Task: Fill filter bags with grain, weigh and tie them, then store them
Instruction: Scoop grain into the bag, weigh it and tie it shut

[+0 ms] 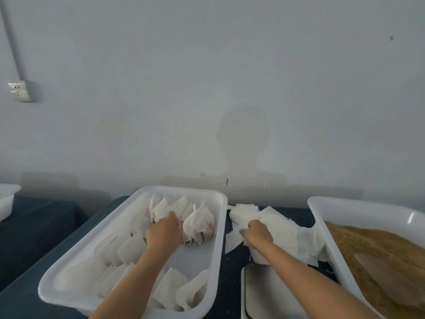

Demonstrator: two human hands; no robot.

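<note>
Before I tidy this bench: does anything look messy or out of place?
Yes: the empty filter bags between the two tubs lie in a loose, crooked heap on the cloth, some splayed against the grain tub. No spilled grain shows.

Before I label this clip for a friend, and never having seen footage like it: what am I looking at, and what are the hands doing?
One camera on a person's head looks down at their bare hands; no machine is involved. The left hand reaches into a white rectangular plastic tray among filled, tied white filter bags. The right hand grips the pile of empty white filter bags lying on the dark blue tabletop. On the right, a second white tub holds brown grain. A flat white scale sits nearest the person.
</note>
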